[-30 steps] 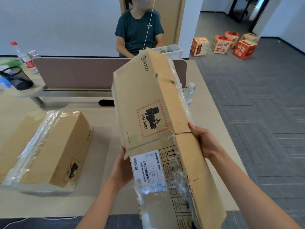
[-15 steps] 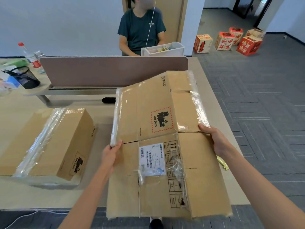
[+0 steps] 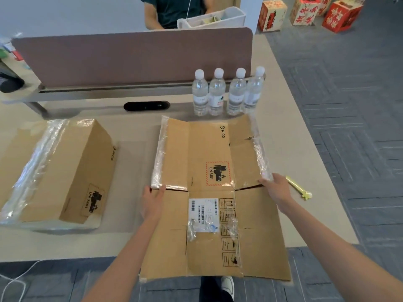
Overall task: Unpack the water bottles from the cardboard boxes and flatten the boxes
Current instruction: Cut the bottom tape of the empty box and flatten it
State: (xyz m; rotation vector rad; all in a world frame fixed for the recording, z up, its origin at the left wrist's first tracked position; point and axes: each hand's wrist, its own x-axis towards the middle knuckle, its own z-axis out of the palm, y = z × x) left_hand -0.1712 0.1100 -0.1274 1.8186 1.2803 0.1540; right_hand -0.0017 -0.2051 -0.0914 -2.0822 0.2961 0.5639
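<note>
Between left hand [image 3: 152, 201] and right hand [image 3: 277, 190] lies the flattened box [image 3: 209, 149], each grip pinching its side edge.

Flattened box [image 3: 209, 149] lies spread out; four water bottles [image 3: 217, 94] stand behind; second box [image 3: 65, 171], seemingly sealed, left.

Bright, even light; glare on plastic wrap [image 3: 160, 153]; wide-angle bending at edges; slight softness overall.
</note>
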